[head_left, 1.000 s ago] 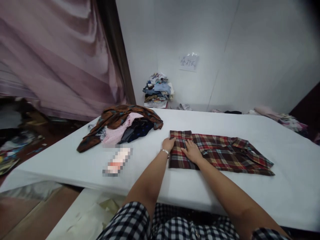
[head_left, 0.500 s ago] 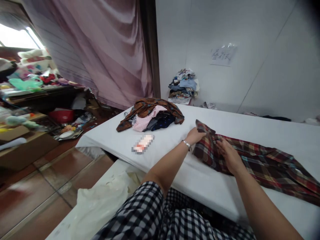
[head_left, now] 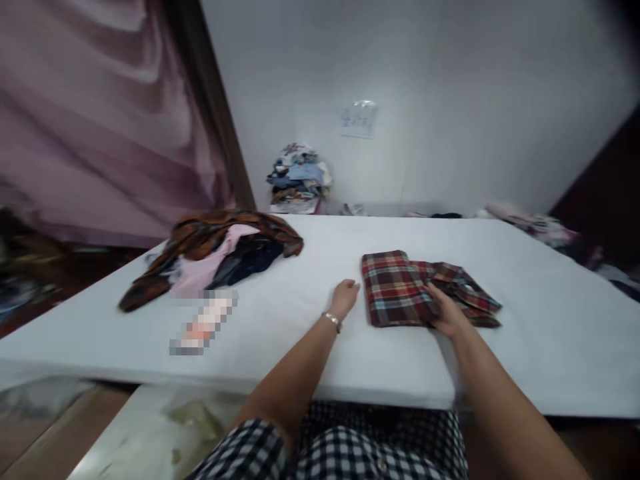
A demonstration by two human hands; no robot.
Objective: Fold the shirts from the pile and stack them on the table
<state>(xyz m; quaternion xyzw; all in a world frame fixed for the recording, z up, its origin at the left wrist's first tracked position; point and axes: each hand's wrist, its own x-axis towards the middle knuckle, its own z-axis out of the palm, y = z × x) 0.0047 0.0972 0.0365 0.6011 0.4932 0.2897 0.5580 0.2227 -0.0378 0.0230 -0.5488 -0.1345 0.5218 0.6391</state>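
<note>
Turned over from the left, the end of the plaid shirt point(head_left: 393, 293), which was lifted half a second earlier, had come down flat into a block on the white table point(head_left: 285, 313), and the left hand point(head_left: 345, 299) had left it. That hand hovered just beside the block's left edge, fingers loosely curled around nothing visible. The right hand point(head_left: 447, 315) touched the block's right edge, beside the loose end; whether it pinched the cloth, I could not tell. Keeping the edges aligned and pressing the layers with a flat palm seemed the way to a tidy fold. I could make out no container for certain: a heap of clothes point(head_left: 200, 237) lay directly on the table.
</note>
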